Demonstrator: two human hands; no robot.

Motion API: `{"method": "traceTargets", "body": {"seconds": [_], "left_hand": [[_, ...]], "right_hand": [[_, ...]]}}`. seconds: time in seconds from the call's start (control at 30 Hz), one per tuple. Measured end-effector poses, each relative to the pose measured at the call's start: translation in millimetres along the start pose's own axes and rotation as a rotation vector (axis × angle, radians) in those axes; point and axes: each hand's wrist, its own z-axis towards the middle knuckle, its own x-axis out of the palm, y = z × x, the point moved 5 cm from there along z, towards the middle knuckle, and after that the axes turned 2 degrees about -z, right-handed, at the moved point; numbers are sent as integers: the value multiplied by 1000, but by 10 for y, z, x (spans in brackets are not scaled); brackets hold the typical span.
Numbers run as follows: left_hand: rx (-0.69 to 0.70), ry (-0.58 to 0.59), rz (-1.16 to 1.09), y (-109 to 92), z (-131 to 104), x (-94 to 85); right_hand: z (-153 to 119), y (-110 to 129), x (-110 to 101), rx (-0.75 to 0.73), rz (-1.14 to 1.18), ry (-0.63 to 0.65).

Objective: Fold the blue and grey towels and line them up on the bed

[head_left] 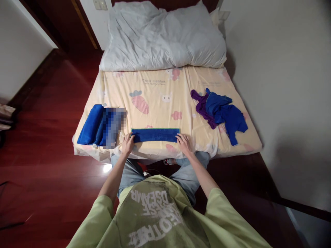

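Note:
A blue towel (155, 135) with a thin green edge lies folded into a long narrow strip near the front edge of the bed. At the strip's left end is my left hand (127, 143), its fingers closed on the corner. My right hand (183, 142) grips the opposite end in the same way. The strip lies flat and straight between them. Left of my left hand rests a row of folded blue towels (91, 125), partly hidden by a pixelated patch. To the right is a loose, crumpled heap of blue cloths (223, 112) with a purple cloth (204, 107) among them.
The bed (160, 103) has a pale yellow sheet printed with carrots and rabbits. A white quilt (165, 38) is bunched at its far end. A white wall (284, 86) stands on the right, and dark red floor (51, 144) runs along the left.

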Motion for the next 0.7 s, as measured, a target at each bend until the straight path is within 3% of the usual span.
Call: {"method": "traceTargets", "body": {"seconds": [0.1,0.33,0.47,0.57,0.7], "left_hand": [[174,142,8,-43,-53,80],[201,184,105,51,100,53],[278,264,54,126,-7,-43],[228,243,-33,191,-118,-61],[24,154,-147,267,-98,-25]], "right_hand": [[-46,35,20,-139,-3,123],[83,-64,-2,-150,-35,130],[21,-96,-63,-189,57,208],[-17,-159,-71,-126,170,193],[69,-287,13,75,308,137]]}}
